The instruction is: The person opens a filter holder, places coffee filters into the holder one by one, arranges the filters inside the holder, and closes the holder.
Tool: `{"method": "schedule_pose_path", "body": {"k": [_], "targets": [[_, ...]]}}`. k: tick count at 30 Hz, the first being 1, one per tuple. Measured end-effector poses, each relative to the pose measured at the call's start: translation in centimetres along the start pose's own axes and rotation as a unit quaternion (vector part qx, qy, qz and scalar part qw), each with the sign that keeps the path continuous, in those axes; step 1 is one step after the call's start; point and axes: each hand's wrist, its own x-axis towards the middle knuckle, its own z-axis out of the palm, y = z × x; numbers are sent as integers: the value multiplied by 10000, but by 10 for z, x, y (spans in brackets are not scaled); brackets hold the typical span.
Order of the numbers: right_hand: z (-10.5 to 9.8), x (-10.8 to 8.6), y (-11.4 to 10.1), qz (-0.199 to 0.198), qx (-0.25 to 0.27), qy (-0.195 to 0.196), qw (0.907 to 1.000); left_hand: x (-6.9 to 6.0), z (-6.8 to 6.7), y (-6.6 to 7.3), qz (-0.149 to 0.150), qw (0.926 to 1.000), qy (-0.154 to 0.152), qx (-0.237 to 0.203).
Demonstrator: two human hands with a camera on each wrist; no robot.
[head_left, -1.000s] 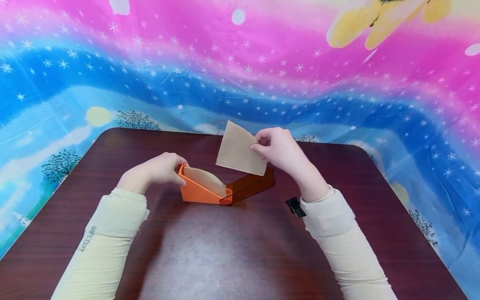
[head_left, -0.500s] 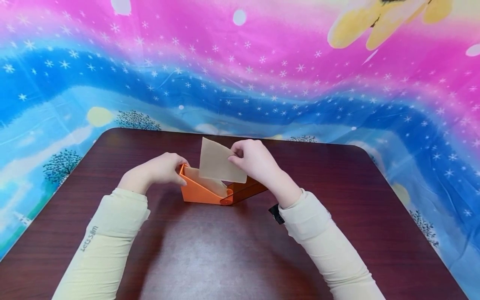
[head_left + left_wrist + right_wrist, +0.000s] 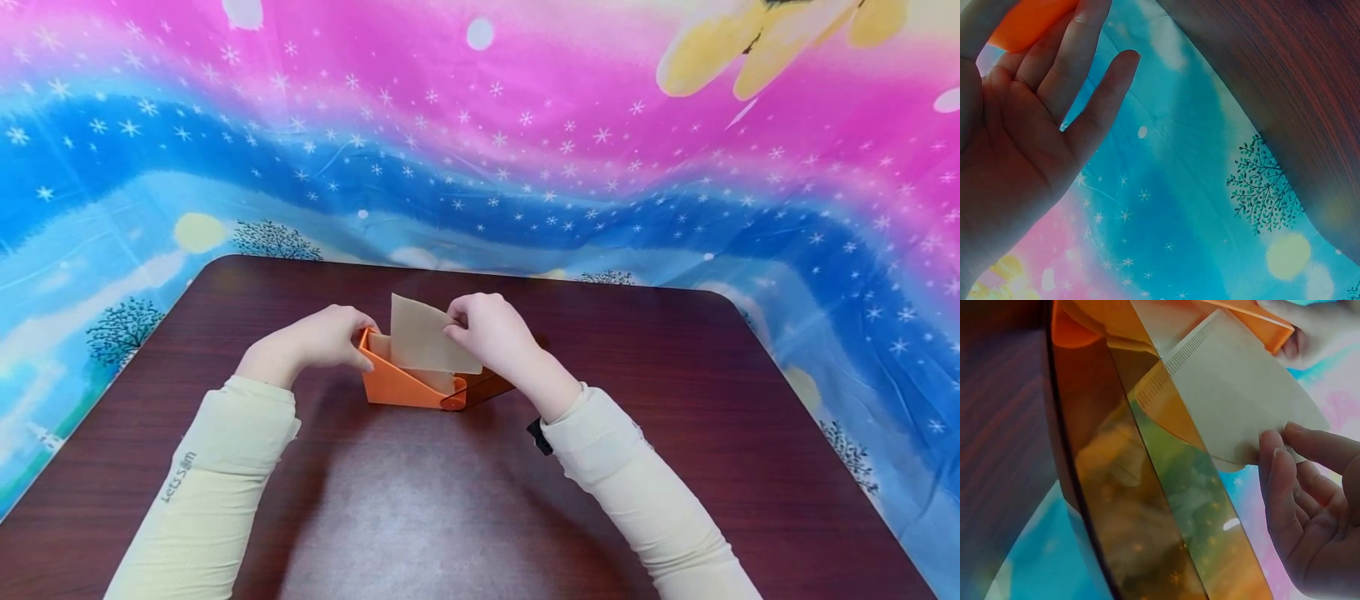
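Observation:
An orange coffee filter holder point(image 3: 405, 386) stands on the table with its see-through amber lid point(image 3: 491, 386) swung out to the right. My left hand point(image 3: 324, 337) grips the holder's tall left end between thumb and fingers. In the left wrist view, only a corner of the orange holder point(image 3: 1029, 25) shows behind the fingers. My right hand point(image 3: 498, 337) pinches a tan paper coffee filter point(image 3: 427, 337) by its right edge, just over the open holder. The right wrist view shows the filter's crimped seam point(image 3: 1191, 347). More filter paper point(image 3: 381, 344) is inside the holder, partly hidden.
The dark brown wooden table point(image 3: 420, 500) reaches toward the camera on all sides of the holder. Behind it hangs a printed cloth point(image 3: 480, 167) with snowflakes and trees. A black wrist strap point(image 3: 539, 437) shows at the right cuff.
My right hand has carried the paper filter left and down, from above the lid to over the holder. My left hand keeps its grip on the holder without moving.

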Motion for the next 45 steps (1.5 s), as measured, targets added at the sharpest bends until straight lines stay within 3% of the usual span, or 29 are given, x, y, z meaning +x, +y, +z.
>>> {"method": "schedule_pose_path", "body": {"k": [18, 37, 45], "targets": [[31, 5, -4, 115, -254, -383, 9989, 1, 1, -2, 249, 9997, 14, 61], [55, 4, -3, 35, -288, -638, 9975, 1, 2, -2, 96, 9999, -38, -52], [57, 2, -4, 91, -922, -365, 9950, 1, 2, -3, 131, 9999, 4, -29]]}}
